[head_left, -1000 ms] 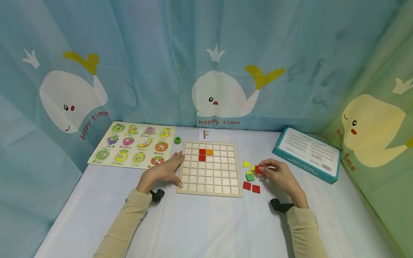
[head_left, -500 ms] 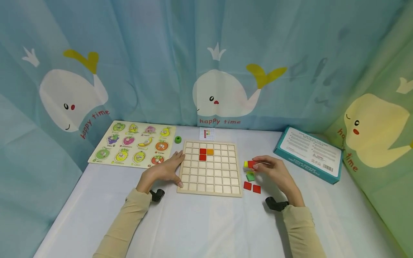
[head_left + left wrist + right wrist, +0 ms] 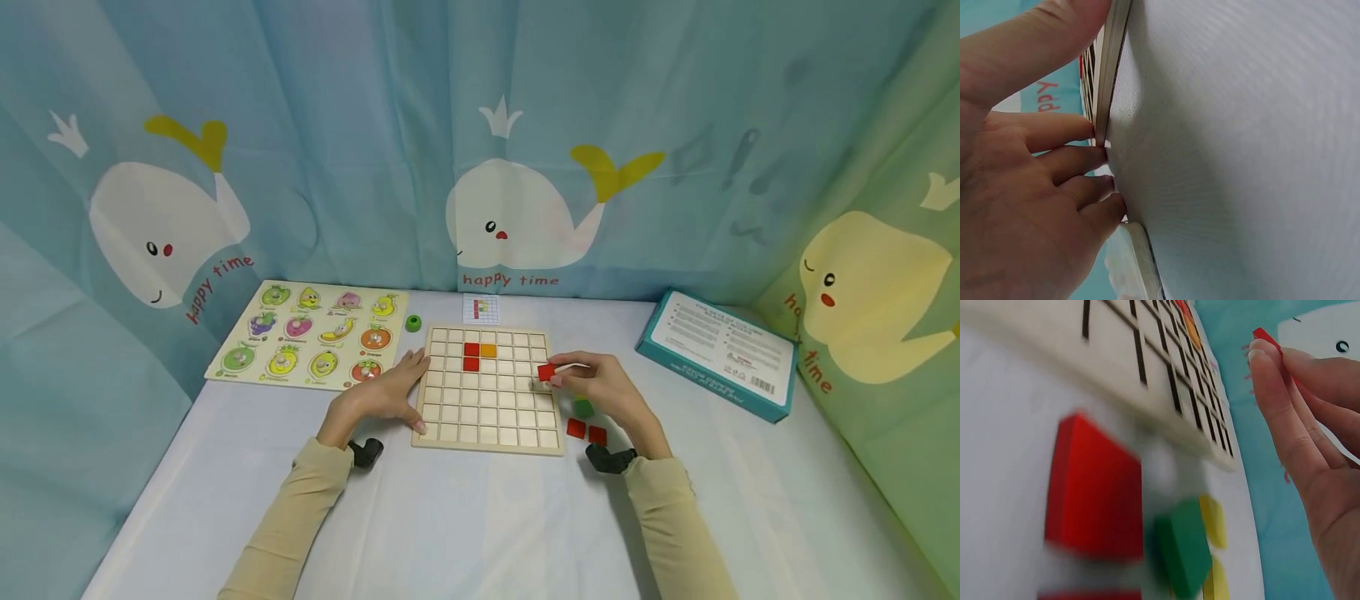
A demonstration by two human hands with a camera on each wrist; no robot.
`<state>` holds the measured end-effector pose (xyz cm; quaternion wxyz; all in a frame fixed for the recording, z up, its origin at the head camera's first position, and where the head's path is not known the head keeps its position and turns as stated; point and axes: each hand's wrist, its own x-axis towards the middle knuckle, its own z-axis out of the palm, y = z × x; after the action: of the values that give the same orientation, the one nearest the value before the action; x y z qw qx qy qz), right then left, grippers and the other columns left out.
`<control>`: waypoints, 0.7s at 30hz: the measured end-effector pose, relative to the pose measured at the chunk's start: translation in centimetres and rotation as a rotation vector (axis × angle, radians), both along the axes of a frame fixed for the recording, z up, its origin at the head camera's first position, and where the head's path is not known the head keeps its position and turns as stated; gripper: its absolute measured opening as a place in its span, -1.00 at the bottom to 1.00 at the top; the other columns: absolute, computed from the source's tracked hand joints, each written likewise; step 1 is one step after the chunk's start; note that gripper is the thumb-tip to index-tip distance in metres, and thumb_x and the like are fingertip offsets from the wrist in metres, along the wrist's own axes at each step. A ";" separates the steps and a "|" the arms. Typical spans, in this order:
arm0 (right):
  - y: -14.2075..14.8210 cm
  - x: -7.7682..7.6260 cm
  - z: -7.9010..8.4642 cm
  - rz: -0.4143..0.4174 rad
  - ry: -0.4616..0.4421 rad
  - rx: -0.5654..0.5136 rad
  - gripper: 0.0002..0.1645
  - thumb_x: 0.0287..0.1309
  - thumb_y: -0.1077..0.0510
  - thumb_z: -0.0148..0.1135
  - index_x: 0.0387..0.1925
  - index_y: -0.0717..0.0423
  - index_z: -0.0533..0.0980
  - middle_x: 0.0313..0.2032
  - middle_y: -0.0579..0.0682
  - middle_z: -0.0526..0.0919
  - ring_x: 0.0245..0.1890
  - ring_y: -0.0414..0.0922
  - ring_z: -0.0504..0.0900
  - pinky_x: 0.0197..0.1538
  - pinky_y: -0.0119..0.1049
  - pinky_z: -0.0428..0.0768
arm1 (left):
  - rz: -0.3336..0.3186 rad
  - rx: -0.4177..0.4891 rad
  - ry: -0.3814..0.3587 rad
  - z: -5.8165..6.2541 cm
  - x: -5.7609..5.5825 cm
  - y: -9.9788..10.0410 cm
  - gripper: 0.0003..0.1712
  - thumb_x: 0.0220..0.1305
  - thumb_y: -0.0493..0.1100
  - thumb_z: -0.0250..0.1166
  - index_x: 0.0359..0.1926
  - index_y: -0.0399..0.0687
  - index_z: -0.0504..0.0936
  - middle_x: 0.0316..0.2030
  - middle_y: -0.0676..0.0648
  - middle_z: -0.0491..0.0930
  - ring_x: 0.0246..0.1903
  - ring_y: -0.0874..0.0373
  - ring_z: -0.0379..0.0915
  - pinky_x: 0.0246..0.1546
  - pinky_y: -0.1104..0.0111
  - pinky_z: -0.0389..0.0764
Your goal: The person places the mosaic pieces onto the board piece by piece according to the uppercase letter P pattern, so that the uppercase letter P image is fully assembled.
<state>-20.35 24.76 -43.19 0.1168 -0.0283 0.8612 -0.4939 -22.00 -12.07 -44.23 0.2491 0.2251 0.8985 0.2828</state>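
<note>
My right hand [image 3: 603, 387] pinches a red square tile [image 3: 546, 372] between thumb and fingertips, over the right side of a wooden grid board [image 3: 480, 448]. In the right wrist view the same red tile [image 3: 1266, 339] shows at the fingertips. My left hand [image 3: 386, 396] rests along the board's left edge, fingers spread, with the thumb at the near left corner. The left wrist view shows its fingertips [image 3: 1100, 131] right at the board's side. Two red tiles [image 3: 470, 364] and an orange tile [image 3: 488, 351] sit in the grid's upper cells.
Right of the board lie two red tiles [image 3: 597, 435], a green tile [image 3: 583, 407] and yellow pieces [image 3: 1213, 522]. A pattern card [image 3: 481, 309] and a green ring-shaped piece [image 3: 413, 323] are behind it. A fruit puzzle board [image 3: 307, 336] stands left, a teal box [image 3: 718, 354] right.
My right hand has moved left with the red tile, from beside the yellow pieces to over the board's right side. The left hand keeps its place at the board's edge.
</note>
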 end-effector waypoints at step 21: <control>-5.9 -1.7 -0.7 0.130 0.085 0.015 -0.64 0.29 0.24 0.37 0.10 0.23 0.67 -0.07 0.15 0.78 -0.06 -0.01 0.76 -0.02 -0.27 0.69 | -0.008 0.002 0.020 -0.1 -0.1 -0.2 0.36 0.02 -0.14 0.64 0.60 -0.42 -0.09 0.64 -0.32 -0.29 0.63 -0.24 -0.44 0.60 -0.05 -0.10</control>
<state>-22.07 18.83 -43.92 0.1123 -0.1042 0.8655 -0.4769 -22.10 -12.22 -44.35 0.2412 0.2319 0.8996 0.2807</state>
